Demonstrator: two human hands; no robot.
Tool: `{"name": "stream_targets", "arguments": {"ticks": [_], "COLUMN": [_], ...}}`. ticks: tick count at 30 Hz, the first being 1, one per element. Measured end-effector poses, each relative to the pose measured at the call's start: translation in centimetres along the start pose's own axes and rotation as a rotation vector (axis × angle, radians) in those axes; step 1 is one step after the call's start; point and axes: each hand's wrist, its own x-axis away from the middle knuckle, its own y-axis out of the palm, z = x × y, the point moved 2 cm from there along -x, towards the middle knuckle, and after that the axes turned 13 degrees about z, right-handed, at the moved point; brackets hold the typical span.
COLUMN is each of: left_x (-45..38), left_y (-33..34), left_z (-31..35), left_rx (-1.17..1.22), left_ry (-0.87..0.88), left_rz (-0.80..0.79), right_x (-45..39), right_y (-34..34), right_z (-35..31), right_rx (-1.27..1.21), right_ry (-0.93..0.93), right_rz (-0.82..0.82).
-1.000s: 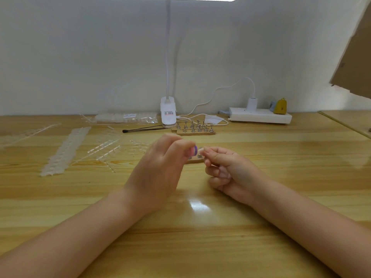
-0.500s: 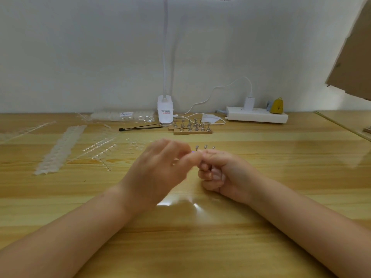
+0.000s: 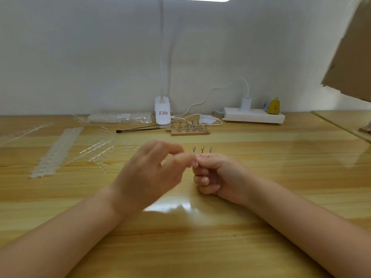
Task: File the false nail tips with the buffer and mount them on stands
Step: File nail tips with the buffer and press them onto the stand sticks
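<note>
My left hand reaches right, and its thumb and forefinger pinch a small purple buffer at the fingertips. My right hand is curled into a fist right against it. Its thumb and forefinger pinch a clear false nail tip, which is almost hidden where the two hands meet. Just behind my right hand, three metal pegs of a near stand stick up; its base is hidden. A second wooden stand with several pegs sits farther back at the centre.
Strips of clear nail tips and loose sprues lie on the wooden table at the left. At the back are a bag of tips, a black tool, a lamp base and a power strip. Cardboard hangs top right.
The hands have lowered and come together, which uncovers the three pegs behind them. My left fingers have closed in against my right forefinger.
</note>
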Motion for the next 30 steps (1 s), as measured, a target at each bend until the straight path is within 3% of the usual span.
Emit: {"name": "stream_targets", "arguments": {"ticks": [3,8,10,13,18,21,24,28,30], "left_x": [0.1,0.3,0.0,0.0,0.2,-0.1,0.0,0.3,0.2], "left_y": [0.6,-0.1,-0.1,0.5,-0.1,0.0,0.5,0.1,-0.2], "left_z": [1.4,-0.9,-0.3,1.5,-1.2,0.0,1.3,-1.7,-2.1], "left_rx": [0.06,-0.046,0.012,0.086,-0.085,-0.009,0.061,-0.081,-0.077], "left_ry": [0.12,-0.035,0.012,0.129,-0.102,-0.009,0.072,-0.212,-0.265], "left_rz": [-0.035,-0.028,0.019,-0.043,-0.075,0.005,-0.042,-0.154,-0.132], "right_x": [0.2,0.0,0.2,0.5,0.2,0.3,0.5,0.3,0.3], "right_y": [0.4,-0.1,0.1,0.4,0.0,0.0,0.3,0.1,0.2], "right_z": [-0.2,0.0,0.0,-0.3,-0.3,-0.2,-0.4,-0.2,-0.3], "right_rx": [0.077,0.09,0.107,0.134,0.107,0.104,0.132,0.102,0.063], "right_ry": [-0.04,0.022,0.01,-0.028,0.038,0.028,-0.005,0.017,-0.01], "right_rz": [-0.048,-0.013,-0.026,-0.069,-0.026,-0.023,-0.054,-0.001,0.055]}}
